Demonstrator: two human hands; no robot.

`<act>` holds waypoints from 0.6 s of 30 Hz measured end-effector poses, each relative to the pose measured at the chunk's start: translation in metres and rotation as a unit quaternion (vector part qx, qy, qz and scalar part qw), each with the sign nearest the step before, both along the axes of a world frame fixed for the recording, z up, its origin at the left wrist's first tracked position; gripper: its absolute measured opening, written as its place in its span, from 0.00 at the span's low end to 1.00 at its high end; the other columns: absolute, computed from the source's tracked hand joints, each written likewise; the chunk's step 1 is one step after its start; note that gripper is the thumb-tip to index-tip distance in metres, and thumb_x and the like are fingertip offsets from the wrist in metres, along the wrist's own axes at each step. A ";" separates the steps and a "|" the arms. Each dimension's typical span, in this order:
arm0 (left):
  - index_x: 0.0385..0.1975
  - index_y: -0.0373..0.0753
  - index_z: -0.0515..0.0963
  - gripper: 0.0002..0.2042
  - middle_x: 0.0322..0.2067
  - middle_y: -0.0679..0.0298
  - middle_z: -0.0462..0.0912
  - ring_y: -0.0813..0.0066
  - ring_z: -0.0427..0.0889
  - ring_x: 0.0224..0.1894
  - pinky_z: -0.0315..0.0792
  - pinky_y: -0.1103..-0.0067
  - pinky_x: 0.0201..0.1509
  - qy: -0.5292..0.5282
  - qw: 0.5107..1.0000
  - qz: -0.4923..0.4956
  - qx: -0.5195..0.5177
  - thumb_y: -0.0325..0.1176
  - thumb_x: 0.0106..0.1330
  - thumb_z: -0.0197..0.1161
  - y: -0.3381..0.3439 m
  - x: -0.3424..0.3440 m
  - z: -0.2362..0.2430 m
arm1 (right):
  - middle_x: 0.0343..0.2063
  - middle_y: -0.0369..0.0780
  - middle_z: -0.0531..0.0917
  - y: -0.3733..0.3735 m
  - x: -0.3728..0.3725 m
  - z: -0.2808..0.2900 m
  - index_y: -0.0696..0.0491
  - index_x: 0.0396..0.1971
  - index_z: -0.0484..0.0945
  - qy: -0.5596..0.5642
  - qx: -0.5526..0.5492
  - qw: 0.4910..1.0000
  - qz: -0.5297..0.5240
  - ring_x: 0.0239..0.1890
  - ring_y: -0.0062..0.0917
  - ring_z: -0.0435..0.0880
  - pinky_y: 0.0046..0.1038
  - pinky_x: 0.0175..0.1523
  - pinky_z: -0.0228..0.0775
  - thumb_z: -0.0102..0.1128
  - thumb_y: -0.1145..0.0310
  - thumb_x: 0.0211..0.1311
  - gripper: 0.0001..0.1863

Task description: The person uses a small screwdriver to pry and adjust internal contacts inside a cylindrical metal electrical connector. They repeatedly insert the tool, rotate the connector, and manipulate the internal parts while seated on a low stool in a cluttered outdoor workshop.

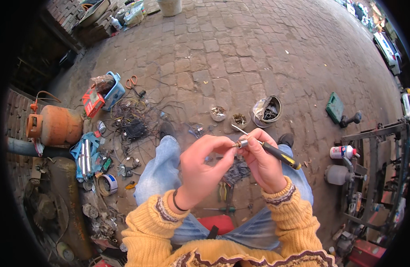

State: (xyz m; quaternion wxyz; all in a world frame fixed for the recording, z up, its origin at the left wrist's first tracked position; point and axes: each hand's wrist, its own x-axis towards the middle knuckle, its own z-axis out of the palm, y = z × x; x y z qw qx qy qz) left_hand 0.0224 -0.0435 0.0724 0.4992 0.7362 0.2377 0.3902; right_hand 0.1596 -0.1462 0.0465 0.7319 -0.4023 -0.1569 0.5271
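Observation:
My left hand [204, 165] pinches a small silver metal cylinder [242, 143] between thumb and forefinger, in front of my chest. Its brassy end sits at the left fingertips. My right hand [266, 168] grips a screwdriver [281, 156] with a black and yellow handle, and its fingers also touch the cylinder. The screwdriver's thin shaft points up and left past the fingers, its tip apart from the cylinder. Below the hands, between my knees, lie pliers [222, 192], a dark cloth [237, 171] and another screwdriver with a green handle [228, 209].
Beyond my knees stand two small containers of metal bits [218, 113] and a bucket of dark parts [270, 110]. Tangled wires [131, 118] and an orange gas cylinder [58, 125] are at left. A metal rack [374, 160] and a green case [334, 107] are at right.

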 end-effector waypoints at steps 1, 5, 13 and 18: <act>0.36 0.33 0.83 0.08 0.31 0.62 0.85 0.76 0.85 0.32 0.78 0.81 0.38 0.000 1.000 -0.001 -0.024 0.18 0.57 0.69 0.000 0.000 0.000 | 0.41 0.39 0.82 0.001 -0.001 0.001 0.55 0.39 0.74 0.000 0.007 1.000 -0.001 0.44 0.22 0.82 0.27 0.53 0.75 0.59 0.68 0.74 0.06; 0.35 0.33 0.82 0.07 0.31 0.64 0.84 0.78 0.85 0.32 0.77 0.82 0.39 -0.007 0.996 0.016 -0.087 0.19 0.58 0.69 -0.001 0.003 0.000 | 0.42 0.39 0.82 0.003 -0.003 0.004 0.55 0.40 0.74 -0.031 0.007 0.999 -0.009 0.46 0.22 0.81 0.28 0.55 0.74 0.58 0.69 0.74 0.06; 0.34 0.33 0.82 0.06 0.31 0.64 0.84 0.79 0.85 0.32 0.77 0.82 0.38 0.001 0.997 0.018 -0.080 0.19 0.58 0.69 -0.001 0.003 -0.001 | 0.41 0.38 0.80 0.005 -0.002 0.004 0.54 0.40 0.73 -0.078 0.023 0.997 -0.004 0.46 0.21 0.79 0.27 0.56 0.72 0.58 0.69 0.74 0.06; 0.33 0.32 0.81 0.06 0.32 0.65 0.83 0.80 0.84 0.33 0.77 0.82 0.39 -0.003 0.993 -0.002 -0.121 0.19 0.58 0.68 0.000 0.003 -0.001 | 0.40 0.39 0.80 0.005 -0.003 0.008 0.54 0.39 0.72 -0.073 0.044 0.996 -0.002 0.44 0.20 0.78 0.26 0.53 0.71 0.59 0.68 0.74 0.06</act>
